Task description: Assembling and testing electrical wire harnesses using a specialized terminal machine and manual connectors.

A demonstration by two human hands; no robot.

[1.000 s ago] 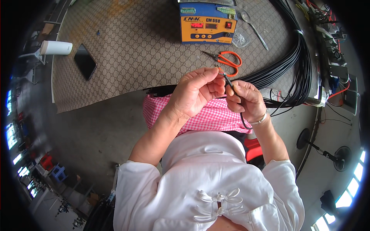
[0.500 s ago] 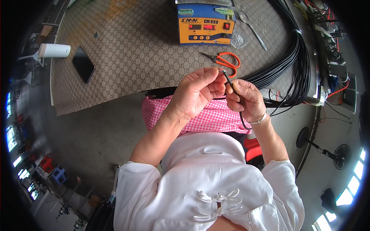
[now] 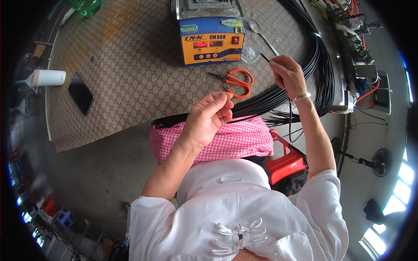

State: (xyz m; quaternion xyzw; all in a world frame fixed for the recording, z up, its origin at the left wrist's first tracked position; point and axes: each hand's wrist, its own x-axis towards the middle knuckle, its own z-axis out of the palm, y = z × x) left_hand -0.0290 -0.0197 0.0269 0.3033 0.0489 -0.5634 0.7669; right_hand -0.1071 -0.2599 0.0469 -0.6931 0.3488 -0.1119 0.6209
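A slim black cable (image 3: 264, 58) was singled out, pinched near its tip by the right hand (image 3: 291, 76); its end was too small to judge. Many more seemingly awaited in the thick black bundle (image 3: 320, 50) along the brown patterned table's (image 3: 130, 78) right edge. The left hand (image 3: 207, 115), fingers curled, hovered left of the cable by the front edge, contents indiscernible.

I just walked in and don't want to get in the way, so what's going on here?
A person is working by hand at a table. The right hand grips a black cable, its tip poking out past the fingers. The left hand is apart from it, thumb and fingertips close together; whether it pinches anything is unclear. Scissors lie in front of a lit box, and a cable bundle curves along the right.
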